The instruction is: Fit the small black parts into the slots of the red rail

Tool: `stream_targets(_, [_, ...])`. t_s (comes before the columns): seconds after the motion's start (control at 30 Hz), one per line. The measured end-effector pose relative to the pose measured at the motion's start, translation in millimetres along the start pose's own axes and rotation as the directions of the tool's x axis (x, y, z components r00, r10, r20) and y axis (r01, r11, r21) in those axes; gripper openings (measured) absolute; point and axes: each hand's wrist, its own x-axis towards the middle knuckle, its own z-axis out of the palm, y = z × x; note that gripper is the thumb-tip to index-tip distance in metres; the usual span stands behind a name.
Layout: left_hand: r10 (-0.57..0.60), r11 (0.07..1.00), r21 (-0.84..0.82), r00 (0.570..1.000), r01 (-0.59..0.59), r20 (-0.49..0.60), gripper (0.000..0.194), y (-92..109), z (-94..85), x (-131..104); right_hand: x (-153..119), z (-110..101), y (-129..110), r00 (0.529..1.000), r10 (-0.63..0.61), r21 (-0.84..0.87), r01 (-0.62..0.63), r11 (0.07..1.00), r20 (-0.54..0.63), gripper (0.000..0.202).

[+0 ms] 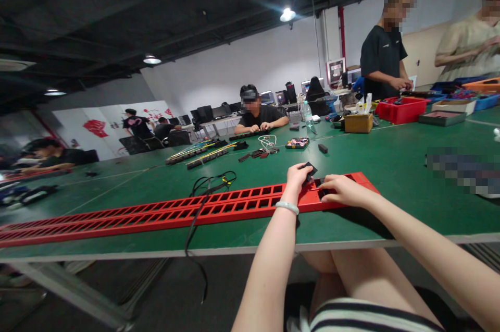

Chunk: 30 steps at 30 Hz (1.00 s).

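A long red frame (242, 214) with two rows of slots lies across the green table in front of me. My left hand (296, 178), with a pale bangle at its wrist, grips a small flat black piece (310, 169) just above the frame's right part. My right hand (340, 189) rests at the opening near the frame's right end, its fingers bent down into it. Whatever those fingertips hold is hidden. A black cable (194, 220) crosses the frame to the left and hangs over the table's front edge.
Beyond the frame lie black strips with coloured wires (211, 157), a white cable (267, 142) and small dark parts. A red bin (402, 109), a tissue box (358, 123) and a bottle (308, 114) stand farther back. Across the table a person (261, 115) works; others stand at right.
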Motion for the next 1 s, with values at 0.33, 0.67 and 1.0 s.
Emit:
stream_targets(0.33, [0.026, 0.999, 0.040, 1.000, -0.026, -0.002, 0.022, -3.3, -1.1, 3.4, 1.8, -1.8, -2.6, 1.000, 0.012, -0.013, -0.012, 1.000, 0.002, 0.035])
stream_targets(0.67, [0.059, 0.997, 0.057, 0.998, -0.060, 0.014, 0.021, -6.3, -3.1, 5.9, -0.8, 0.2, -3.2, 1.000, -0.028, -0.065, 0.027, 0.997, -0.004, 0.036])
stream_targets(1.0, [0.067, 0.996, 0.059, 0.998, -0.068, 0.007, 0.020, -2.5, -1.6, 3.5, -1.7, 4.9, 0.6, 0.999, -0.040, -0.081, 0.038, 0.996, -0.028, 0.036])
